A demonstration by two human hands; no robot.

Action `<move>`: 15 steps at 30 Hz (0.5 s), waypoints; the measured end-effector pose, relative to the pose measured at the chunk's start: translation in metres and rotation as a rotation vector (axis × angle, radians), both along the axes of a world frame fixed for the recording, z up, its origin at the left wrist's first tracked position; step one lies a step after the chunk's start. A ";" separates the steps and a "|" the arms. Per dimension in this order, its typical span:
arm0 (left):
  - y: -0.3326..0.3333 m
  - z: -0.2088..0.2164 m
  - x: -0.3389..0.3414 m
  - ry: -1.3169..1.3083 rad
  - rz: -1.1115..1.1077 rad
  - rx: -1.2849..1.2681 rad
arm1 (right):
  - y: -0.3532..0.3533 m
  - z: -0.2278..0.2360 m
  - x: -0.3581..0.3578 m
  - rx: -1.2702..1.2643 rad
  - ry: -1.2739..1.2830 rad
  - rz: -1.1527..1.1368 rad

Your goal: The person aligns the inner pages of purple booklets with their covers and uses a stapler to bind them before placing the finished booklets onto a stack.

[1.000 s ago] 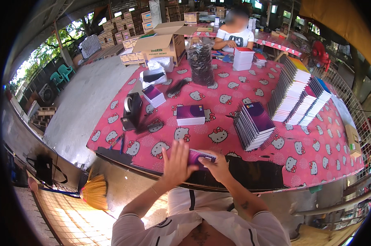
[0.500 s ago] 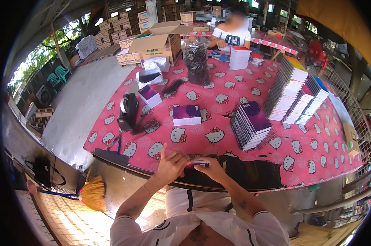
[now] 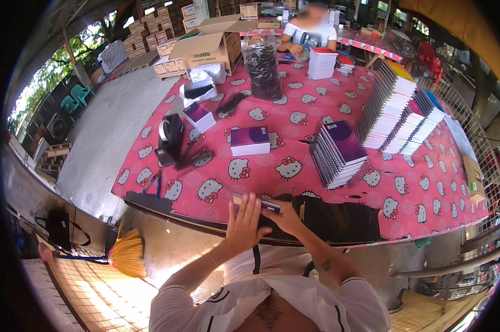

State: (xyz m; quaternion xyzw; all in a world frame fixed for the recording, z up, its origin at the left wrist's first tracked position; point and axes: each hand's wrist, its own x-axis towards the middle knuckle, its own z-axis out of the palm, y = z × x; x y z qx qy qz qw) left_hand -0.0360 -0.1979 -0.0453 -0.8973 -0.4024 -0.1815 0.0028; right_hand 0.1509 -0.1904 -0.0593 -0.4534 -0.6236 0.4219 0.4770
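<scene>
A small purple notebook is gripped in my right hand at the table's near edge. My left hand lies flat along its left side, fingers stretched out and covering part of it. Beyond my hands sits a short pile of purple-covered pads with white page edges. To the right rises a leaning stack of spiral-bound purple notebooks. Another purple-topped pile stands farther left, beside a black tape dispenser.
Tall stacks of spiral notebooks stand at the right. A clear bag of black coils, an open carton and a white stack with a red top are farther back. Blue-handled scissors lie left. A person sits across the table.
My left hand has gone from bent fingers to a flat, stretched-out hand against the notebook. The right hand keeps its hold. The whole view has shifted slightly.
</scene>
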 end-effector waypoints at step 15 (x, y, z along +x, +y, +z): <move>0.021 0.001 0.009 0.027 -0.043 0.135 | 0.006 -0.003 0.000 -0.010 -0.038 0.032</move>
